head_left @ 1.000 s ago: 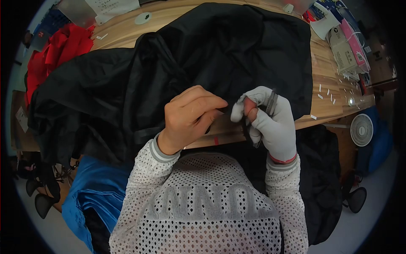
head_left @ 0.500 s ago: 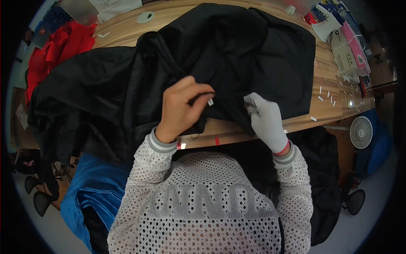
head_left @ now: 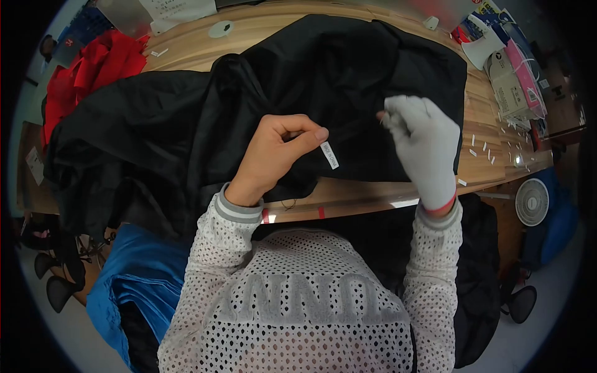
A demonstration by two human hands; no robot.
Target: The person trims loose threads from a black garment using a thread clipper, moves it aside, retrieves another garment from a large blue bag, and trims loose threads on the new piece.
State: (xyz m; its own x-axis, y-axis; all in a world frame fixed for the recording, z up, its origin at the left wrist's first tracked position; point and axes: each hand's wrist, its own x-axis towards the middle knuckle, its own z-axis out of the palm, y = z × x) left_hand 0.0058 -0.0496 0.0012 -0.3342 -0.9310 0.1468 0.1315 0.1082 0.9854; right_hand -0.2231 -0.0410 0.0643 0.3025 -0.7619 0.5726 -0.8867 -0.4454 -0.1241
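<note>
Label (head_left: 330, 156), pinched in left fingers (head_left: 306, 143), shows fuller now — right fingers (head_left: 403, 109) higher, grip unclear.

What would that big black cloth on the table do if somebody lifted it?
The black cloth would probably flop and sag from wherever it is held, since it already lies in soft, loose folds. The faint sheen on those folds hints that it might slide fairly easily over the wooden table. Spread out so wide and low, it seems unlikely to tip.

white perforated top (head_left: 308, 261) | grey lettering (head_left: 314, 299) | striped cuffs (head_left: 238, 213) | white right glove (head_left: 428, 146)
</note>
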